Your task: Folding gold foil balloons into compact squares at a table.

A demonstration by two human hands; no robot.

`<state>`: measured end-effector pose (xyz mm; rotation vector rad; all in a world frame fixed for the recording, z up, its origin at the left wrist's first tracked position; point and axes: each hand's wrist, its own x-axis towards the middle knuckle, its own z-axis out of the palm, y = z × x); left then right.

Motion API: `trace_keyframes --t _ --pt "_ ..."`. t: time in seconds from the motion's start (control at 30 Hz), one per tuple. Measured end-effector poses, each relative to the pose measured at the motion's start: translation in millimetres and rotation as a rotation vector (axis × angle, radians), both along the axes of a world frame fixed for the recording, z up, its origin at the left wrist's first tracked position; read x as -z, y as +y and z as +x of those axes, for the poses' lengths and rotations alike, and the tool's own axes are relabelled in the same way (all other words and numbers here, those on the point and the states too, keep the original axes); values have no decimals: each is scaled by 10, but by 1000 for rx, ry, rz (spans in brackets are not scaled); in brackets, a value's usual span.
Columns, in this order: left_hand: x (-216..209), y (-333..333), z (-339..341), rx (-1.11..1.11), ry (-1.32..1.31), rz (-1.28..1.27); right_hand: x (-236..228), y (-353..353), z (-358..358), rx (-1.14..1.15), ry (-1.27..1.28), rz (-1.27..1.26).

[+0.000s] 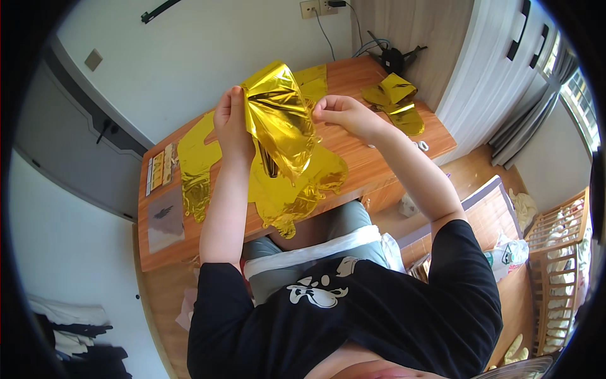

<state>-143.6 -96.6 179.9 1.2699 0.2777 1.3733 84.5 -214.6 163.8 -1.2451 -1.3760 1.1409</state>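
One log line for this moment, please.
left hand: gripping raised gold foil | right hand: pinching its right edge | wooden table: other gold foil pieces, black router

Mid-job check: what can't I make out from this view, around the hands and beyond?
All in the head view:
- Left hand: fingers on the far side, hidden by the hand itself and the raised gold foil.
- Right hand: whether it pinches the foil's edge; the contact is too small to tell.
- Gold foil piece on the desk: partly covered by the raised foil.
- Printed card: details too small.
- Wooden crib: cut off by the dark fisheye rim.
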Motion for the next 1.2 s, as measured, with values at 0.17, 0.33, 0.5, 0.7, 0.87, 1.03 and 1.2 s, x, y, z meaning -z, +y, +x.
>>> trace_keyframes --t 0.17,0.33,0.5,0.7,0.87,1.03,1.2 --pt "3 -36 -145 -37 -12 -57 217 116 -219 -159 230 -4" --pt "225 241 -486 -100 136 111 260 239 -398 -212 242 -34" --pt "278 247 -858 -127 378 445 -136 56 -471 -136 507 -57" --pt "-150 42 -856 -243 933 528 -523 257 -319 -165 676 51" --pt "9 460 -919 -714 816 829 -626 55 -340 -260 575 239" --pt "314 761 -1040 -792 556 1249 49 -496 -319 -200 517 207" --pt "1020 1127 -891 -583 713 1337 1280 -757 -456 78 663 -110"
